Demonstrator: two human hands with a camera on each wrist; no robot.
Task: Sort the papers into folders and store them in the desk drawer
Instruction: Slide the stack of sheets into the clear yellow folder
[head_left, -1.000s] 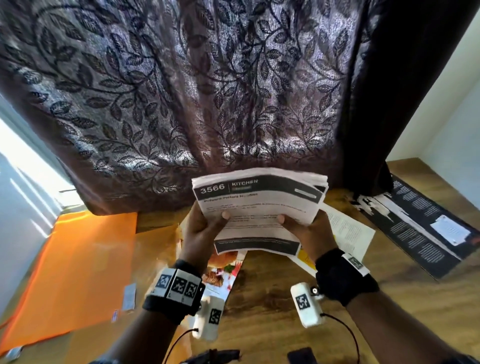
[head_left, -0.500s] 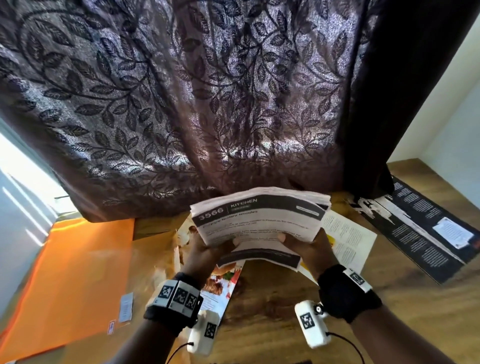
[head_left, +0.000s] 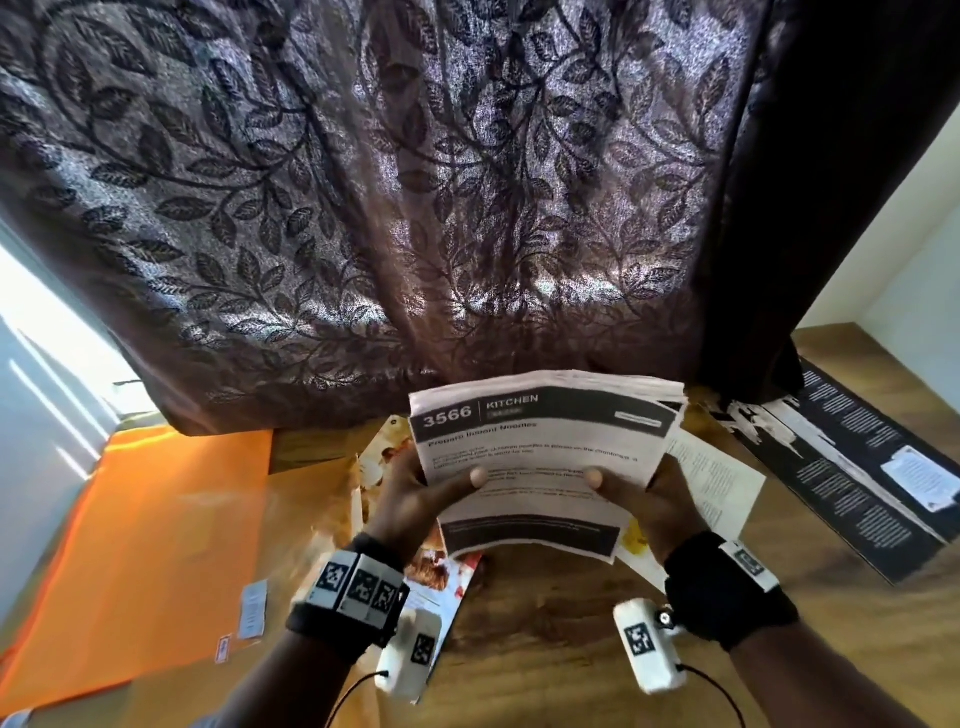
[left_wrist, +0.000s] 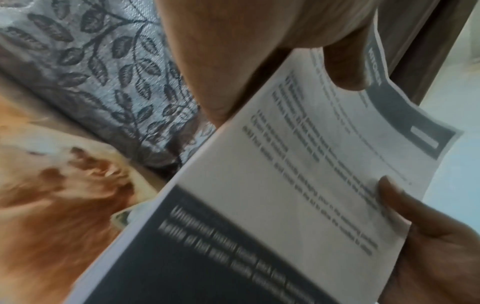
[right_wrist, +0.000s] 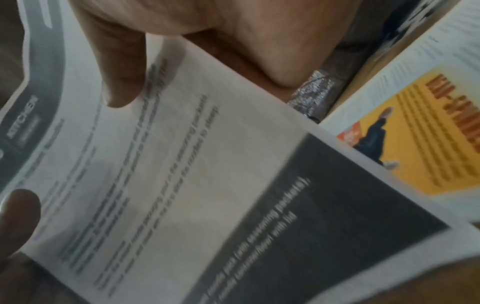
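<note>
A stack of white papers (head_left: 540, 457) with a black "3566 KITCHEN" header is held upright above the wooden desk (head_left: 545, 639). My left hand (head_left: 415, 493) grips its left edge, thumb on the front sheet. My right hand (head_left: 644, 493) grips the right edge the same way. The left wrist view shows the papers (left_wrist: 298, 174) with both thumbs on the page. In the right wrist view the same stack (right_wrist: 182, 174) fills the frame. An orange folder (head_left: 140, 561) lies flat at the left.
A food magazine (head_left: 441, 577) lies under my left hand, and a printed page with a yellow block (head_left: 717, 483) under my right. A long dark brochure (head_left: 862, 467) lies at the right. A leaf-patterned curtain (head_left: 363, 208) hangs behind the desk. Small labels (head_left: 254, 608) sit by the folder.
Both hands still hold the stack; it dipped lower half a second ago and is raised and squared upright again now.
</note>
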